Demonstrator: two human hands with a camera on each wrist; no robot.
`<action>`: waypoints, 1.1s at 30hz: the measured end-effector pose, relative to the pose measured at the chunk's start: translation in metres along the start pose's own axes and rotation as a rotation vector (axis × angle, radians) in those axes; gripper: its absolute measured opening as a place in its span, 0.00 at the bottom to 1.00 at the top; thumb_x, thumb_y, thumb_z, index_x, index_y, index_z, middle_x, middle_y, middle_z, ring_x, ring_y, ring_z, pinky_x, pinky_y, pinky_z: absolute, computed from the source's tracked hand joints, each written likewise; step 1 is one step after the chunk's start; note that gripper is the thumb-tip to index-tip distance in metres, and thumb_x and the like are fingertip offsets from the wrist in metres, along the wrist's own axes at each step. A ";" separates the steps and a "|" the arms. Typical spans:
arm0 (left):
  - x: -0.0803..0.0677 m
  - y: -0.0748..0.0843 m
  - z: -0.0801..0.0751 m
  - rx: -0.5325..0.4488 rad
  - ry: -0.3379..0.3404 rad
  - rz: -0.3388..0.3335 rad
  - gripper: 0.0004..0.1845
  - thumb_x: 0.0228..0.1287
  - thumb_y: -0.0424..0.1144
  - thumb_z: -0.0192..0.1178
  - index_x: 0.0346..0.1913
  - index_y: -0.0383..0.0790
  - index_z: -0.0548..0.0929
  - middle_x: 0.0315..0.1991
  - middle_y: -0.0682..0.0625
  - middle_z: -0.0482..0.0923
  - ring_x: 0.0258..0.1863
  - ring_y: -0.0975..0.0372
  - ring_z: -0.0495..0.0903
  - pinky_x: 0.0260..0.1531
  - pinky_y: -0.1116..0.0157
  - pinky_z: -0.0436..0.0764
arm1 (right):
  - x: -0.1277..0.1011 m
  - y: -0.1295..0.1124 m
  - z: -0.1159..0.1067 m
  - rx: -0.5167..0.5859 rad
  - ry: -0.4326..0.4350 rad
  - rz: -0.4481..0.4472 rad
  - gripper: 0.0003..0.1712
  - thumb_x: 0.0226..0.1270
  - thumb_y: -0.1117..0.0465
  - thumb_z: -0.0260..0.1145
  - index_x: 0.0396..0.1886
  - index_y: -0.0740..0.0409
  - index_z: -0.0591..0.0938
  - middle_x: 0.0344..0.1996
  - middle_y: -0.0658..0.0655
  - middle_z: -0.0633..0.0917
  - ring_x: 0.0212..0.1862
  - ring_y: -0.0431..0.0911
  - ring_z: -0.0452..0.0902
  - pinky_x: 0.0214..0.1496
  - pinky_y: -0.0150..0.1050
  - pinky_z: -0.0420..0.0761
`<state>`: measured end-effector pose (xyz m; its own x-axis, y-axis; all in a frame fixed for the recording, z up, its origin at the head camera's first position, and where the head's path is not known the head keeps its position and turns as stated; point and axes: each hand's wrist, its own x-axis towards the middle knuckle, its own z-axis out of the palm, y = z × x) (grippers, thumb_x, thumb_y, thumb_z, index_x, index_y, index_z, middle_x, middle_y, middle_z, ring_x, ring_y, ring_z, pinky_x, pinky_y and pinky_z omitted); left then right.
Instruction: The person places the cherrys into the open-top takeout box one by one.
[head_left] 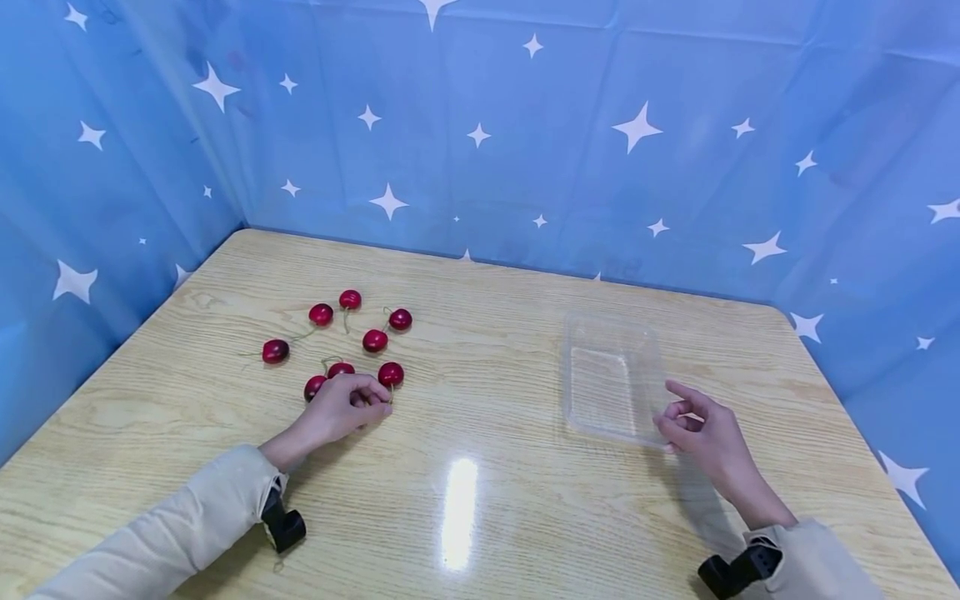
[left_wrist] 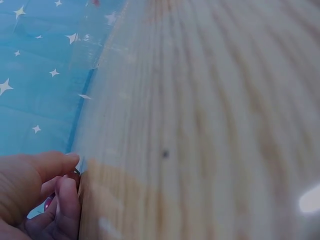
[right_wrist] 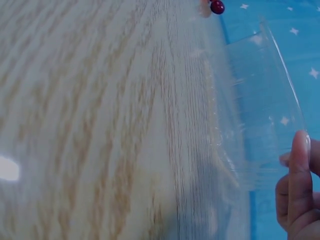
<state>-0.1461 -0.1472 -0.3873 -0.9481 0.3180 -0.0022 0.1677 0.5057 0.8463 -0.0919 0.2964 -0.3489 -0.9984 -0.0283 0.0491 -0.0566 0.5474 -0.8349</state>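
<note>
A clear plastic box (head_left: 611, 387) stands on the right of the table, and my right hand (head_left: 701, 433) pinches its near right rim between thumb and fingers. The box's upright wall (right_wrist: 265, 100) shows in the right wrist view. At the left, my left hand (head_left: 341, 412) has thumb and forefinger together at the stem of a dark red cherry (head_left: 391, 374), whose fruit shows just beyond the fingertips. Two more cherries lie right behind that hand, one (head_left: 341, 369) partly hidden by it. In the left wrist view the fingers (left_wrist: 67, 200) cover most of the fruit.
Several other stemmed cherries lie loosely grouped farther back, among them one at the left (head_left: 275, 352) and one at the right (head_left: 401, 319). The wooden table (head_left: 480, 333) ends at a blue star-patterned cloth (head_left: 525, 150) at the back and sides.
</note>
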 end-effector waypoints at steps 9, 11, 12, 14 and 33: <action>-0.001 0.003 -0.002 -0.043 -0.015 -0.004 0.05 0.52 0.32 0.62 0.31 0.34 0.81 0.23 0.49 0.75 0.16 0.63 0.72 0.15 0.67 0.74 | 0.000 0.000 0.000 -0.005 0.001 -0.003 0.30 0.62 0.67 0.57 0.61 0.74 0.59 0.29 0.53 0.71 0.28 0.35 0.76 0.25 0.34 0.78; -0.002 0.004 -0.002 -0.054 -0.025 0.003 0.06 0.52 0.32 0.62 0.32 0.32 0.81 0.24 0.48 0.76 0.16 0.62 0.72 0.15 0.67 0.74 | 0.000 0.000 0.000 -0.006 0.002 0.000 0.30 0.62 0.67 0.58 0.61 0.73 0.59 0.30 0.53 0.71 0.28 0.36 0.76 0.25 0.34 0.78; -0.002 0.004 -0.002 -0.058 -0.029 0.006 0.06 0.52 0.32 0.62 0.32 0.32 0.80 0.24 0.48 0.76 0.17 0.62 0.72 0.15 0.67 0.74 | 0.000 -0.001 0.000 -0.006 0.002 0.001 0.30 0.62 0.66 0.58 0.61 0.73 0.59 0.30 0.53 0.71 0.28 0.36 0.76 0.25 0.34 0.78; -0.002 0.005 -0.003 -0.059 -0.035 0.005 0.06 0.53 0.33 0.62 0.32 0.32 0.80 0.24 0.48 0.76 0.17 0.62 0.72 0.15 0.67 0.74 | 0.000 -0.001 0.000 -0.009 -0.001 0.002 0.31 0.62 0.66 0.58 0.61 0.73 0.59 0.30 0.53 0.71 0.28 0.36 0.76 0.25 0.34 0.78; -0.003 0.005 -0.007 -0.047 -0.093 0.005 0.03 0.54 0.31 0.59 0.31 0.35 0.79 0.25 0.49 0.74 0.19 0.61 0.72 0.17 0.67 0.75 | 0.000 -0.001 0.000 0.016 -0.005 -0.011 0.30 0.62 0.67 0.57 0.61 0.74 0.58 0.29 0.53 0.71 0.29 0.36 0.76 0.25 0.32 0.78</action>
<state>-0.1444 -0.1512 -0.3791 -0.9179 0.3943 -0.0456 0.1572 0.4666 0.8704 -0.0921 0.2956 -0.3485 -0.9977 -0.0384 0.0558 -0.0677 0.5338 -0.8429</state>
